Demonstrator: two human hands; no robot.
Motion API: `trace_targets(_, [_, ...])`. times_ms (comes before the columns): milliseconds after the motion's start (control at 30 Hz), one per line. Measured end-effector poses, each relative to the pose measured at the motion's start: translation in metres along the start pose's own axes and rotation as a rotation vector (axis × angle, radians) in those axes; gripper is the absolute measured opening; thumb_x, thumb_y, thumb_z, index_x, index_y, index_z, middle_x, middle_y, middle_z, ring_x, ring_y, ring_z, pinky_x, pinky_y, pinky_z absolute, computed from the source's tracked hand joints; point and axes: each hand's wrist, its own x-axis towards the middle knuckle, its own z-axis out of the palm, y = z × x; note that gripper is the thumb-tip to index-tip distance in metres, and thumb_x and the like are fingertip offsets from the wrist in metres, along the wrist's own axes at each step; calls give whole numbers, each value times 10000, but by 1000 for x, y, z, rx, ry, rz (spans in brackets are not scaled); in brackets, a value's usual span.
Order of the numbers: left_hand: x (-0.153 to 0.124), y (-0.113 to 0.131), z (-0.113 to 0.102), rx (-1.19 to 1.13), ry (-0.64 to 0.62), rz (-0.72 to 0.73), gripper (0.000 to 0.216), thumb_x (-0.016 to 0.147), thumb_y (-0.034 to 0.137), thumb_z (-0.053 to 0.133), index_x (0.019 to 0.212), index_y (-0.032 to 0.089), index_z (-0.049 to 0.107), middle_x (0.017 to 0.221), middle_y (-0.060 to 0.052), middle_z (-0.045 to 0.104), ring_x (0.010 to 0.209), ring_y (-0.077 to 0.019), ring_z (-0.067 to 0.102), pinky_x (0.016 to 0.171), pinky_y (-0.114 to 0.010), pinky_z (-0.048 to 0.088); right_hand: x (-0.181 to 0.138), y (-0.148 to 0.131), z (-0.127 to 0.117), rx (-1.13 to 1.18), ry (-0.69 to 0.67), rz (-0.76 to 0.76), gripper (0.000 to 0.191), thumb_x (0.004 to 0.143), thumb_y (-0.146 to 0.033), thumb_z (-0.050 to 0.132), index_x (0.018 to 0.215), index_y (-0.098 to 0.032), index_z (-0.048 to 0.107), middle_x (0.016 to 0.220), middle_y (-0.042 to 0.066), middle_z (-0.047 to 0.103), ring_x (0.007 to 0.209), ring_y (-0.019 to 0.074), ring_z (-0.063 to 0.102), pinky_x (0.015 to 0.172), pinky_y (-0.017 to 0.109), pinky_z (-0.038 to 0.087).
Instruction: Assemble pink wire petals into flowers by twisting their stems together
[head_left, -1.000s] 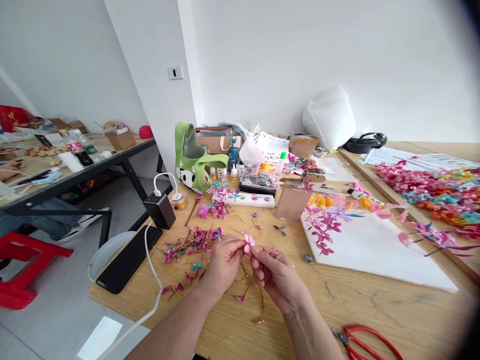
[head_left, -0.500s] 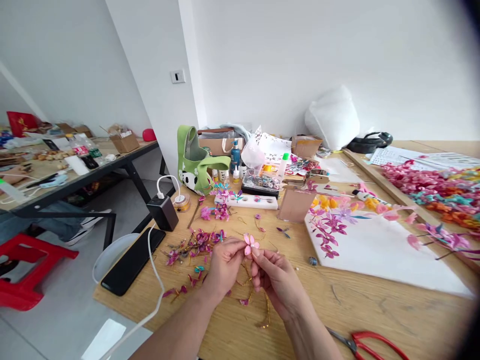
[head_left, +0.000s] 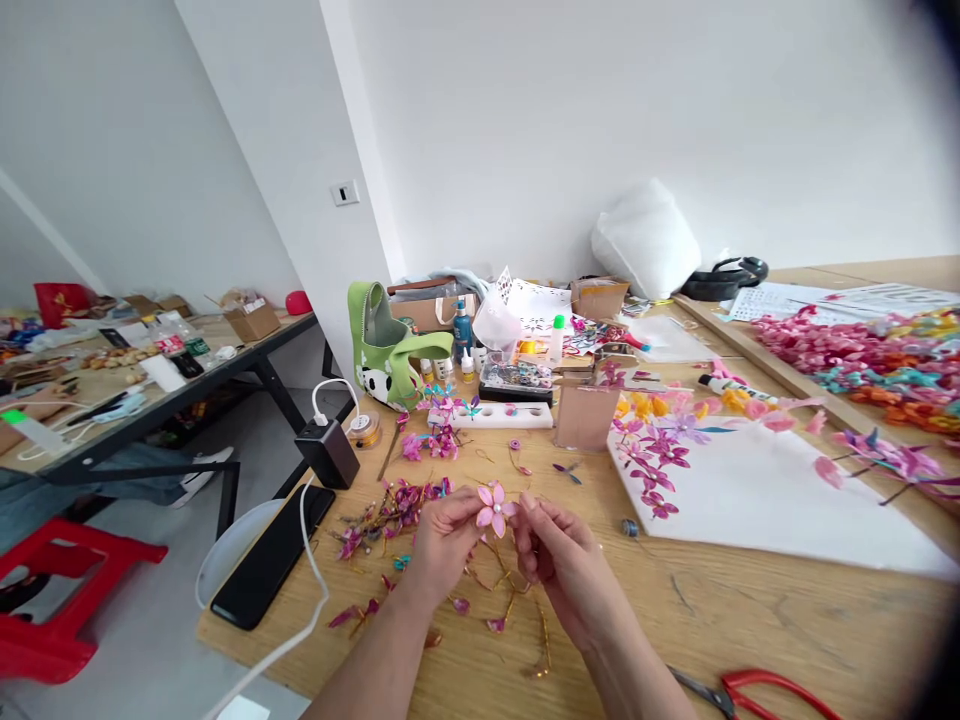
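A pink five-petal craft flower [head_left: 493,512] with a pale bead at its centre faces me above the table. My left hand [head_left: 444,542] pinches it from the left, thumb and fingers closed at its edge. Close by the right-hand petal, my right hand [head_left: 561,552] has its thumb and forefinger pressed together; what lies between them, if anything, is too small to make out. Below and left of the hands lie a heap of purple flower pieces [head_left: 405,505] and several gold wire stems [head_left: 545,635].
Red-handled scissors [head_left: 757,690] lie at the front right. A white board [head_left: 750,500] with finished flowers is on the right, a thread spool [head_left: 629,527] beside it. To the left are a black phone [head_left: 274,560], a charger [head_left: 328,450] with a white cable, and a green bag [head_left: 386,350].
The flower now faces me more fully, held by the left hand. My right fingers have moved off its centre to its right edge. The camera view has shifted slightly.
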Motion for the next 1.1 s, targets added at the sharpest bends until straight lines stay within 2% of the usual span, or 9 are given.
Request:
trace_targets(167, [1,0,-1,0,28,4,208,775,325,661,915,201,751,827,-61,662,795,-182,564,742,-288,427,-1,0,1,-74,-121,43,365,645,-441,777,621,-134,582,519,-24,550,408,48,421,399,177,284])
trace_targets(467, [0,-4,-1,-174,7,-88,149,790,263,655,876,190,752,756,-32,620,737,-141,509,700,-266,384,-3,-1,3,-100,-156,20,388,692,-482,730,675,-141,545,536,-36,514,451,52,406,432,179,293])
trace_targets(600, [1,-3,-1,-230,17,-103,135,787,267,657,838,184,751,784,-33,613,772,-147,514,716,-269,383,-3,1,1,-155,-158,-3,405,702,-508,712,680,-145,534,545,-39,500,466,55,400,440,182,299])
trace_targets(967, [1,-2,0,-82,30,-58,220,797,340,635,766,148,740,687,-21,528,692,-133,442,675,-267,362,-3,-1,3,-148,-154,12,453,643,-561,731,663,-147,549,545,-37,508,453,54,399,425,184,292])
trace_targets(1100, [0,1,0,-118,21,-56,201,781,329,654,723,157,741,696,-25,546,694,-137,466,684,-272,375,-2,-1,0,-126,-166,36,426,702,-554,686,660,-146,570,540,-18,528,452,71,435,426,192,308])
